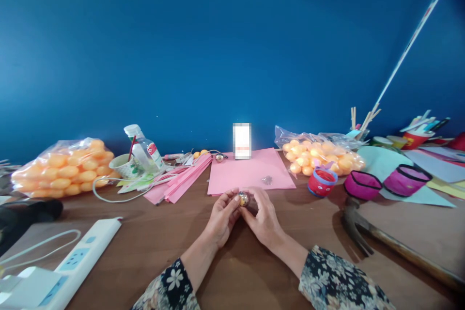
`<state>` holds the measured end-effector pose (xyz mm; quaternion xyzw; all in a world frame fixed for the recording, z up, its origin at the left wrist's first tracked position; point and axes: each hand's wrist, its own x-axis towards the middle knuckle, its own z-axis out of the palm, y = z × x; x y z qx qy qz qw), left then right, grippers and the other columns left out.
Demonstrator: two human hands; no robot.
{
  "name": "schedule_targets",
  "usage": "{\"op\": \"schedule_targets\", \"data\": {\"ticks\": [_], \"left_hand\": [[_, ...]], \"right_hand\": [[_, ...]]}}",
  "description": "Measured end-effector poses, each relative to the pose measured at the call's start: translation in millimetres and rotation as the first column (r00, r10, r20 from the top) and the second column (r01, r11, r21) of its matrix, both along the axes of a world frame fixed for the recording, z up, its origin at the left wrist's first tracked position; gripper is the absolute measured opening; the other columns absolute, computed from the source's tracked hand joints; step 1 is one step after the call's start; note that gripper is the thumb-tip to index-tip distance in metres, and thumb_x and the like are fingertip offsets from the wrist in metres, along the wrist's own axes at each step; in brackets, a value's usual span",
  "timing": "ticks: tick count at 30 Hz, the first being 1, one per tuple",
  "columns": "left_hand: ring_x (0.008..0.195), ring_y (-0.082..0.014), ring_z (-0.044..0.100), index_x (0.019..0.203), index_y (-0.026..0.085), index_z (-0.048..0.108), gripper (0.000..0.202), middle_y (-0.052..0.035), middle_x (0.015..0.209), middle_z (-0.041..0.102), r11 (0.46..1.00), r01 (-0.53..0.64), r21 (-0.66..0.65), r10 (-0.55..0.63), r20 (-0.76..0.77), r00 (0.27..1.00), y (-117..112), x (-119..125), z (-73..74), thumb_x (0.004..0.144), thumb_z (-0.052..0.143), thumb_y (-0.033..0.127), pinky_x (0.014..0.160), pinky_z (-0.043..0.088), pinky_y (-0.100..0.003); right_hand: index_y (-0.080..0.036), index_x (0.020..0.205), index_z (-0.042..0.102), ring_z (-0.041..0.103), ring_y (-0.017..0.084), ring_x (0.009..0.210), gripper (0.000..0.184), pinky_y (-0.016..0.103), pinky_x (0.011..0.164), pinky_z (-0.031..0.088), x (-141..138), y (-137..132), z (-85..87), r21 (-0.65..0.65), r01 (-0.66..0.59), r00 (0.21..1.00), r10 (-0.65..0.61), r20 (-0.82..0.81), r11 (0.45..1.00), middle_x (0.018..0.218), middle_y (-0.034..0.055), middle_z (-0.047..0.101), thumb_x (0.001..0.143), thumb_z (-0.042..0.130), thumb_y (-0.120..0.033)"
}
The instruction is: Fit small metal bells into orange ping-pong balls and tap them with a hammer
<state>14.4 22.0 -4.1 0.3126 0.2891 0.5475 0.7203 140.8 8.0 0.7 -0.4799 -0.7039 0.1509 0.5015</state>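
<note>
My left hand and my right hand meet over the brown table, just in front of a pink paper sheet. Between the fingertips of both hands I pinch a small round shiny ball, gold and silver in colour. Both hands have their fingers curled around it. A small silvery crumpled bit lies on the pink sheet beyond my right hand.
A bag of orange balls lies at the left, another bag of orange balls at the right. Pink paper strips, a bottle, a paper cup, a power strip, a red cup, magenta cups, a hammer.
</note>
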Motion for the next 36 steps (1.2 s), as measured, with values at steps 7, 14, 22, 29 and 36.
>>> {"op": "schedule_targets", "data": {"ticks": [7,14,22,29,36], "left_hand": [[0.078,-0.0128,0.061,0.097,0.015,0.059,0.024,-0.0065,0.091,0.065,1.000,0.017,-0.023,-0.017,0.005,1.000,0.1,-0.7,0.5,0.074,0.063,0.024,0.072,0.046,-0.024],[0.078,-0.0124,0.061,0.097,0.016,0.058,0.025,-0.0062,0.091,0.065,1.000,-0.005,-0.018,0.005,0.005,1.000,0.0,-0.8,-0.1,0.074,0.063,0.022,0.070,0.046,-0.023],[0.078,-0.0137,0.061,0.095,0.015,0.060,0.025,-0.0061,0.089,0.065,1.000,0.006,-0.025,-0.006,0.014,1.000,0.0,-0.8,0.6,0.072,0.065,0.024,0.072,0.046,-0.025],[0.077,-0.0129,0.061,0.095,0.016,0.059,0.027,-0.0058,0.091,0.065,1.000,0.001,-0.029,-0.001,0.000,1.000,-1.0,-0.6,2.7,0.070,0.066,0.023,0.070,0.046,-0.024],[0.078,-0.0131,0.061,0.095,0.016,0.059,0.026,-0.0053,0.091,0.065,1.000,-0.010,-0.016,0.010,0.001,1.000,-0.5,-0.8,0.1,0.071,0.065,0.023,0.071,0.046,-0.025]], "right_hand": [[-0.021,0.104,0.051,0.054,0.022,0.097,0.030,0.037,0.086,0.045,0.6,0.0,-0.1,-0.014,-0.015,1.000,0.015,-0.018,1.000,0.101,0.0071,0.058,0.075,0.053,-0.014],[-0.021,0.103,0.052,0.054,0.021,0.094,0.031,0.037,0.084,0.045,0.2,0.9,-2.5,-0.004,-0.014,1.000,0.014,0.000,1.000,0.099,0.0067,0.058,0.073,0.054,-0.013],[-0.021,0.103,0.052,0.054,0.021,0.095,0.032,0.036,0.084,0.046,-1.4,-0.4,-1.3,0.018,0.002,1.000,-0.001,-0.016,1.000,0.100,0.0064,0.059,0.072,0.055,-0.012],[-0.022,0.104,0.052,0.054,0.021,0.095,0.033,0.036,0.083,0.046,-1.9,-0.6,-1.1,0.029,-0.010,1.000,0.011,-0.021,1.000,0.099,0.0066,0.059,0.073,0.054,-0.013],[-0.022,0.104,0.051,0.053,0.021,0.094,0.033,0.036,0.083,0.045,-1.2,-0.8,-0.9,0.011,-0.009,1.000,0.009,-0.005,1.000,0.100,0.0065,0.058,0.073,0.055,-0.013]]}}
